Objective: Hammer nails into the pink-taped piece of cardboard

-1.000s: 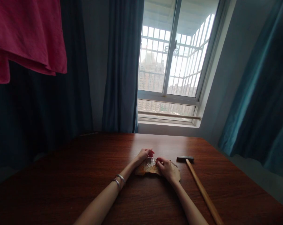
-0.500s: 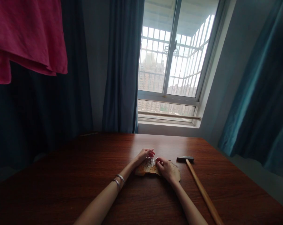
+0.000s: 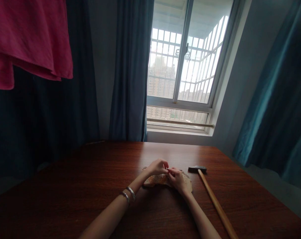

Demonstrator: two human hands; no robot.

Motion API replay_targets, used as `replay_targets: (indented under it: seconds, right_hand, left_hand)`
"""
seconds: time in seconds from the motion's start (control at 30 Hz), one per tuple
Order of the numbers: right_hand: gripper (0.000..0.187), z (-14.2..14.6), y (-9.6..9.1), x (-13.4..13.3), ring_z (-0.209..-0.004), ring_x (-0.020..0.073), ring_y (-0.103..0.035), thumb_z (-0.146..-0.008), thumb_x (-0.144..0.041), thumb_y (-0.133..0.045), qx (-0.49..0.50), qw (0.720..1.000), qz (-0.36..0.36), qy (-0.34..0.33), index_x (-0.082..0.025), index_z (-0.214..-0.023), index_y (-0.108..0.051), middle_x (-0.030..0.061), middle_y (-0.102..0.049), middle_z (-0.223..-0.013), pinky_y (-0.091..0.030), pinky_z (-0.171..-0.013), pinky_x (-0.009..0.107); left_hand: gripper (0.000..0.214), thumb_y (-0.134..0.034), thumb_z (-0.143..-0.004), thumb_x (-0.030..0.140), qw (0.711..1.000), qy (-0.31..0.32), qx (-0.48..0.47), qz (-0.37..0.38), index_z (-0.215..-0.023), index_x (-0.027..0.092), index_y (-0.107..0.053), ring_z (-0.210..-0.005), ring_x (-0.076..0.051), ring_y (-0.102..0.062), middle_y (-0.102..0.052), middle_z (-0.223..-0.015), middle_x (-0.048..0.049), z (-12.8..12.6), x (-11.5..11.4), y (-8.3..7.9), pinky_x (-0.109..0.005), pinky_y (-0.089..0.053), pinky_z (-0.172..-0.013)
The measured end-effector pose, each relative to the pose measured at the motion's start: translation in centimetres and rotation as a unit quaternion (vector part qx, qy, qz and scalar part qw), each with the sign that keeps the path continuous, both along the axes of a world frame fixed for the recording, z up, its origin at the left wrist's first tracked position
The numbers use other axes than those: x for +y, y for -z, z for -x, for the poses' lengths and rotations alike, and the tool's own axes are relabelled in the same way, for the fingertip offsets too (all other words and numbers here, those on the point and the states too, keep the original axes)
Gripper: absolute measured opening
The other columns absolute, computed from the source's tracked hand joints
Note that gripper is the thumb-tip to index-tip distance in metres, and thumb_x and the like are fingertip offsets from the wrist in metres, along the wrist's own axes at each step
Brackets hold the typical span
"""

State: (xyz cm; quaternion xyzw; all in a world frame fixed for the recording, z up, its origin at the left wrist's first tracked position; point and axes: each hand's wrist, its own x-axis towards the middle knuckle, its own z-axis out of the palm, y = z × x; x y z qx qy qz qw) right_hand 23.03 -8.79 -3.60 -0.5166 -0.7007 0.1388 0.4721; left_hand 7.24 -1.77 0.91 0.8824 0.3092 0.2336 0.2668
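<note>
- the pale, hole-dotted piece (image 3: 156, 179) lies on the table (image 3: 95, 205) in the lower middle of the frame; the table bears its weight, it seems, which leaves both hands free for fine work.
- the left hand (image 3: 158, 166) arches over the piece, fingers bent, their tips brought to the right hand's.
- the right hand (image 3: 176, 178), just right of the frame's middle, is curled with thumb and forefinger drawn together, probably to steady something tiny; its lower part seems to rest on the piece.
- a pale speck (image 3: 167, 169) shows where the fingertips meet; too small to tell what it is, or which hand grips it.
- the hammer (image 3: 213, 196) lies at lower right, apart from the hands, handle running to the bottom edge, likely set there to leave working room.
- compared with the earlier frame, the left hand has shifted rightward to join the right's fingertips, hiding upright pins that showed between them; the right hand, piece and hammer look nearly unmoved.
</note>
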Motion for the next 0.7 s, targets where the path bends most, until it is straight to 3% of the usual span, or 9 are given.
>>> replay_targets:
  seconds: [0.37,0.7]
  right_hand:
    - [0.022,0.0,0.1,-0.1,-0.078,0.0163,-0.060,-0.076,-0.020,-0.049,-0.010,1.000,0.022,0.019,-0.029,-0.073,-0.070,0.0015,-0.067,-0.080,-0.044,-0.073,0.023]
    - [0.022,0.0,0.0,-0.4,-0.079,0.0150,-0.060,-0.077,-0.019,-0.050,-0.024,1.000,0.006,0.013,-0.026,-0.073,-0.070,0.0014,-0.067,-0.080,-0.043,-0.074,0.023]
  left_hand:
    - [0.022,-0.063,-0.068,0.034,0.999,-0.002,-0.001,-0.046,-0.077,0.015,-0.070,-0.063,-0.013,-0.056,-0.066,-0.071,-0.0039,-0.3,0.6,1.2,-0.020,-0.039,-0.057]
    - [0.025,-0.064,-0.068,0.035,1.000,0.005,-0.017,0.014,-0.078,0.012,-0.070,-0.064,-0.013,-0.056,-0.064,-0.068,-0.0032,-0.4,0.6,1.1,-0.020,-0.039,-0.058]
